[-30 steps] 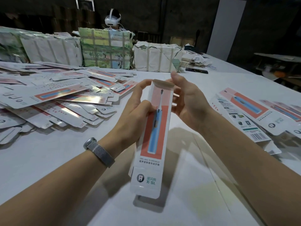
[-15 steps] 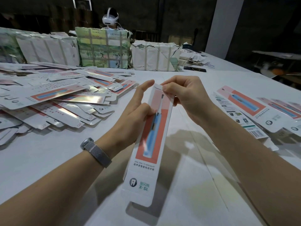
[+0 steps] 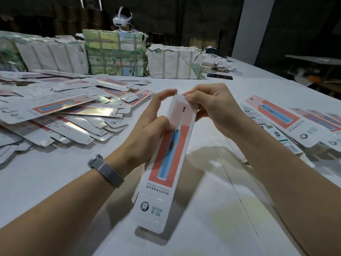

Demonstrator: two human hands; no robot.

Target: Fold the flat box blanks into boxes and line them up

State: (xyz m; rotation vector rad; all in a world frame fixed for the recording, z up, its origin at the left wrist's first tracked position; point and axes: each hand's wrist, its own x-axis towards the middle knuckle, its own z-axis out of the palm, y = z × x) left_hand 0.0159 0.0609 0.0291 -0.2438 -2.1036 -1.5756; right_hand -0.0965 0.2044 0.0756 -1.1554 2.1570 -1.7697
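A long white toothbrush box (image 3: pixel 167 163) with a red panel and a blue brush picture is held above the white table (image 3: pixel 55 178), tilted with its far end up. My left hand (image 3: pixel 151 126) grips its left side near the top, the index finger reaching to the upper end. My right hand (image 3: pixel 212 108) pinches the top flap between thumb and curled fingers. A big heap of flat box blanks (image 3: pixel 64 111) lies to the left. Several folded boxes (image 3: pixel 276 119) lie side by side at the right.
Wrapped bundles (image 3: pixel 114 52) stand along the table's far side, with a person in a white headset (image 3: pixel 122 19) behind them. A dark phone (image 3: pixel 219 76) and loose papers lie at the far right. A white pillar rises at the back right.
My right hand went from open fingers behind the box top to pinching the top flap and pressing it down. The box tilted so its lower end swung left and nearer to me.
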